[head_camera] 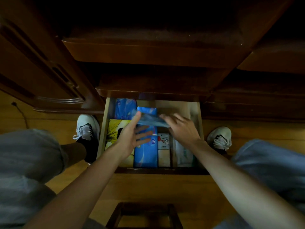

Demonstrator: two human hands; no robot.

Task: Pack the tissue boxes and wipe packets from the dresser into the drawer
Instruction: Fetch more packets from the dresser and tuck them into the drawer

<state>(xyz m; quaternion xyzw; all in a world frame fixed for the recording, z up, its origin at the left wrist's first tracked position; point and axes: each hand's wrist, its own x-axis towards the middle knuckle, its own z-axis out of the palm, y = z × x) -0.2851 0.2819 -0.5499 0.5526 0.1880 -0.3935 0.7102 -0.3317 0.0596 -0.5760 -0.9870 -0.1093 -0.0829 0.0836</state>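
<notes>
Open drawer (200,113) under a dresser (148,52), packed with boxes and packets, two hands above it.

At the drawer's 9 o'clock side lies a tissue box (115,129); at 11 o'clock, behind it, a packet (125,108). A long packet (145,152) runs down the middle, with two small packs (163,149) just beside it toward 3 o'clock, then a wipe packet (184,154). The left hand (130,138) and right hand (181,128) hold a blurred packet (151,121) between them over the centre. A shoe (86,128) stands either side; a stool (145,215) sits at 6 o'clock.
</notes>
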